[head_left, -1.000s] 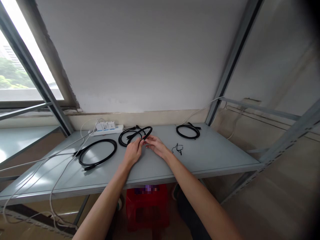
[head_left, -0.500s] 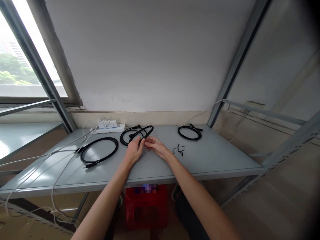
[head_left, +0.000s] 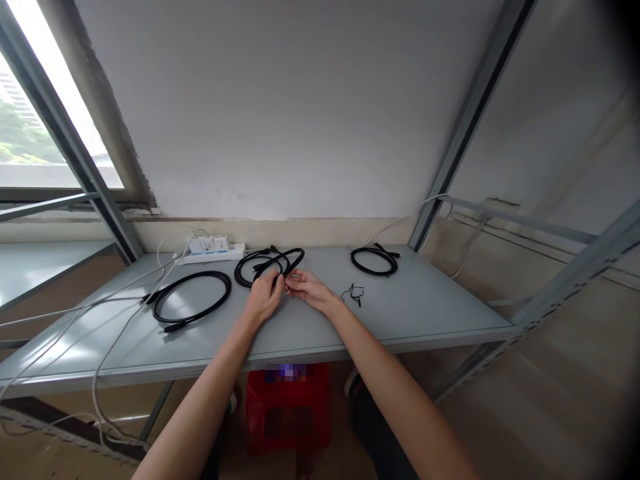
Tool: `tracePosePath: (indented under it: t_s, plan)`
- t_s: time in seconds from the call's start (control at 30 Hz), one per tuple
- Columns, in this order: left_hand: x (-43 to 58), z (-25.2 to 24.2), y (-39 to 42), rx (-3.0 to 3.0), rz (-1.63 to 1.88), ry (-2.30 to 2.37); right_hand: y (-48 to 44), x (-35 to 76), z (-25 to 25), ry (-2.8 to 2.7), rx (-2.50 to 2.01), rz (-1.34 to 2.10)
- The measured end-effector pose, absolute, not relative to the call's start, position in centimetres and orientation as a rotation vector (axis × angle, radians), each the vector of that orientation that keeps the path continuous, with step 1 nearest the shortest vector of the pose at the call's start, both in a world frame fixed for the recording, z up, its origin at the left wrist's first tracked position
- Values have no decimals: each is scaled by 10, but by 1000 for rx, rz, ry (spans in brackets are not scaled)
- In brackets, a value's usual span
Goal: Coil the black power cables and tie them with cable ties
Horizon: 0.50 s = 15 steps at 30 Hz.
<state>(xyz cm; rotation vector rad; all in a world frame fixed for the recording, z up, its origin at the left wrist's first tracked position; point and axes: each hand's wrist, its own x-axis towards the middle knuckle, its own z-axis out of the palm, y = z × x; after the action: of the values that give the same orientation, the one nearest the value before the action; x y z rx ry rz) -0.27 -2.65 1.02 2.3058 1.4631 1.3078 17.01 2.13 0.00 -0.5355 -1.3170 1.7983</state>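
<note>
A bunched loop of black cable (head_left: 299, 257) is in my left hand (head_left: 265, 295), whose fingers are closed round its near end. My right hand (head_left: 309, 291) meets it on the right, thumb and fingertips pinched together against the cable. Whatever sits between those fingertips is too small to make out. Just behind my left hand lies a second coil of black cable (head_left: 238, 272), partly covered by the held loop. Several thin black ties (head_left: 357, 295) lie loose to the right of my right hand.
A wide black cable loop (head_left: 229, 290) lies at the left, near white cords (head_left: 117, 333) that hang over the table's front edge. A white power strip (head_left: 235, 252) stands by the wall. Another coil (head_left: 373, 273) rests back right. Below is a red stool (head_left: 255, 413).
The view has shifted slightly, so the scene sits a little further left. Both hands stay at the cable loop, with only small finger movements at its near end.
</note>
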Motion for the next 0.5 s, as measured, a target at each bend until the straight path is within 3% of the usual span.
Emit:
tracePosePath:
  t_s: [0.5]
  plan:
    - [-3, 8, -29, 2320, 1303, 1360, 15, 172, 7, -1450, -602, 1775]
